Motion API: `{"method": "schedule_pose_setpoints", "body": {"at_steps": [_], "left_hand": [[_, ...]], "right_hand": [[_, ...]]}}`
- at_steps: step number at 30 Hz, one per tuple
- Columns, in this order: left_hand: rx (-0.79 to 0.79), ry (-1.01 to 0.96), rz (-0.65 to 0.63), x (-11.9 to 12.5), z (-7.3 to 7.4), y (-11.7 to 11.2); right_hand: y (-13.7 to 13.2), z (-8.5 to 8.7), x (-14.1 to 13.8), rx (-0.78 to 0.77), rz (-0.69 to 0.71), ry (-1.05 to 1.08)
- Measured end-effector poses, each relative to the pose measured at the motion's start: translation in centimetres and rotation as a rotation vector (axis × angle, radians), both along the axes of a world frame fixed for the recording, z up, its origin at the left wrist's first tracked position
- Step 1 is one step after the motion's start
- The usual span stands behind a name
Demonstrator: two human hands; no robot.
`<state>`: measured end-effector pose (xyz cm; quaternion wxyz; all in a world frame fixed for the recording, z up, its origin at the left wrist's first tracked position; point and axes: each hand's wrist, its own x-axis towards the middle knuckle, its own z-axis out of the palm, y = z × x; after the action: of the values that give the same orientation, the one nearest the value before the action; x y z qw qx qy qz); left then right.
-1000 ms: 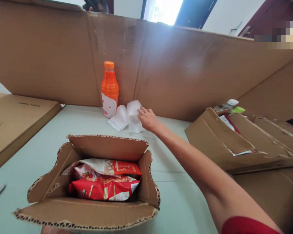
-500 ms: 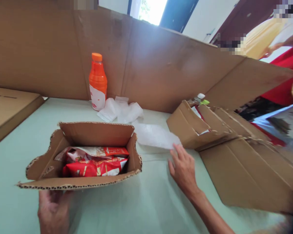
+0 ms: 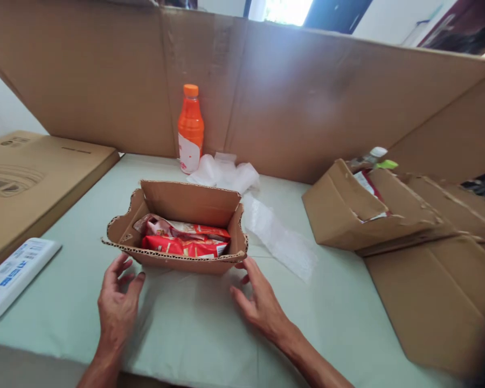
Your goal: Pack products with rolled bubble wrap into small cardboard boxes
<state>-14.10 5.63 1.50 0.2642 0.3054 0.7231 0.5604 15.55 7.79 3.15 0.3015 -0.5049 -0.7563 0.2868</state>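
Observation:
An open-topped cardboard box (image 3: 189,263) rests on the pale green table, its cut edges wavy. Inside lie red and white snack packets (image 3: 186,245). My left hand (image 3: 119,293) is at the box's near left corner, fingers apart and curved. At the near right corner is my right hand (image 3: 256,293), also with spread fingers, some tips hidden behind the box. Whether either hand touches the cardboard I cannot tell. A strip of bubble wrap (image 3: 281,240) lies flat to the right of the box, trailing from a crumpled bunch behind it.
An orange bottle (image 3: 191,129) stands at the back against a tall cardboard wall (image 3: 307,97). At right are brown cardboard boxes (image 3: 432,291), with a clear bottle's white cap (image 3: 378,152) showing. A large flat carton (image 3: 52,178) and a white device (image 3: 20,277) lie at left.
My right hand has left the bubble wrap and come to the box's right corner. The strip now lies flatter, angled toward me. My left hand's fingers have come into view, and the camera has turned left.

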Motion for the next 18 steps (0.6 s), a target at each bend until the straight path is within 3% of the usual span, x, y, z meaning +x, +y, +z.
{"method": "schedule_pose_setpoints", "body": {"at_steps": [5,11,14,18], "left_hand": [[-0.011,-0.072,-0.085,0.7,1.9,0.5],[0.043,-0.128,-0.183,2.4,2.6,3.7],[0.06,-0.186,-0.207,2.9,2.0,3.8],[-0.053,-0.163,-0.212,3.3,0.8,0.9]], "right_hand": [[1.2,-1.4,-2.0,0.038,-0.008,0.015],[2.9,-0.6,-1.8,0.056,-0.082,0.073],[5.0,0.6,1.0,0.122,-0.081,-0.014],[9.0,2.7,7.3,0.186,-0.34,-0.199]]}}
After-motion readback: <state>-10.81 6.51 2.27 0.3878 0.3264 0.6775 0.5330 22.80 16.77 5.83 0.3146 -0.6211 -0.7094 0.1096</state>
